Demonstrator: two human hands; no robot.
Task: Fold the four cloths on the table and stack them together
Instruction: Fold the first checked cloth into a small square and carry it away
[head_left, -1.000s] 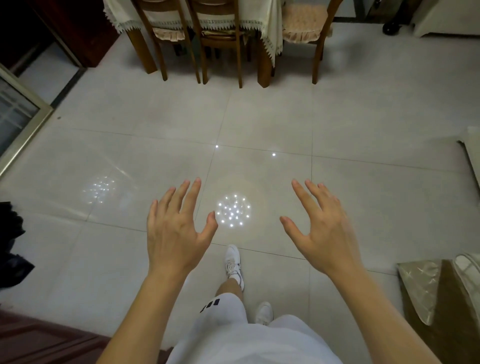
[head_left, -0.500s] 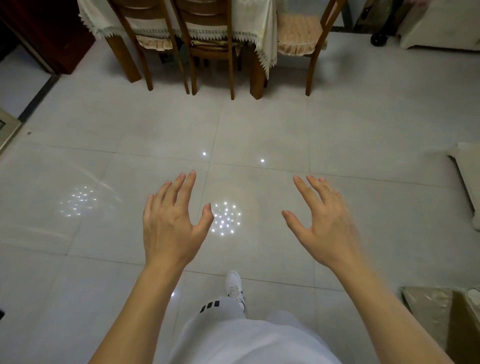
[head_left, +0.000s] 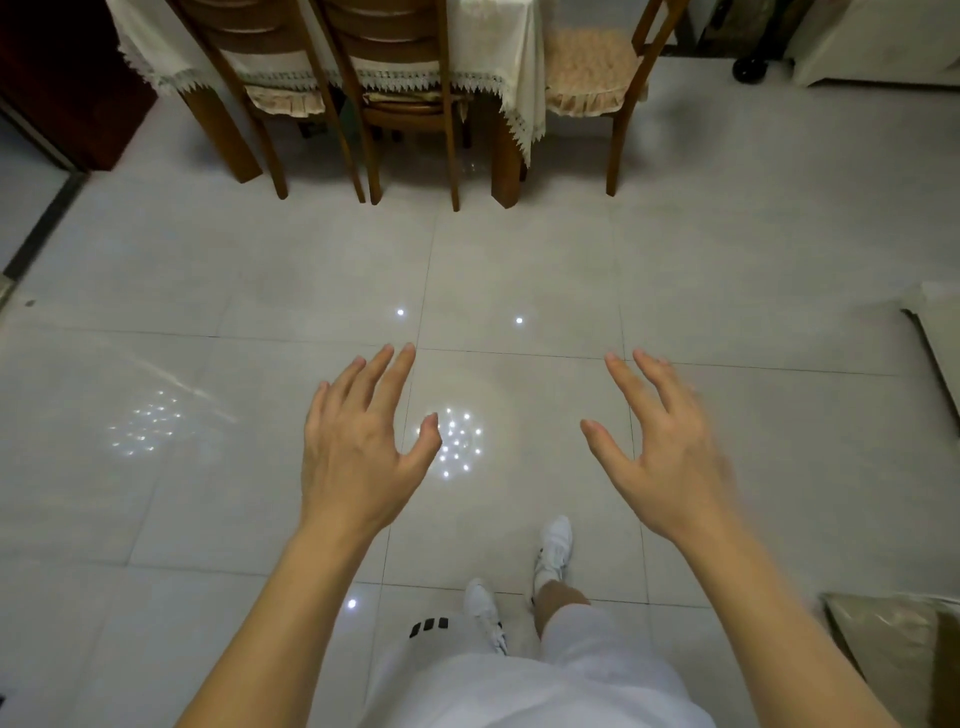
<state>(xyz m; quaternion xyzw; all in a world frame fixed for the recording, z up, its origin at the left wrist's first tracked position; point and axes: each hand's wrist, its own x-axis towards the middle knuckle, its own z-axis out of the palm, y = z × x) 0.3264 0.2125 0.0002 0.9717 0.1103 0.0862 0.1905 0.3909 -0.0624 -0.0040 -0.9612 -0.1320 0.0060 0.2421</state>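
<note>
Walking toward the table (head_left: 498, 62), now nearer than a second ago, the person holds the left hand (head_left: 358, 457) and right hand (head_left: 670, 457) spread and empty; no cloths show yet, so folding hasn't begun.

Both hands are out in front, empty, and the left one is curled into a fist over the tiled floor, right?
Not quite. The head view shows the left hand open with fingers spread, like the right hand. Both are empty over the tiled floor.
</note>
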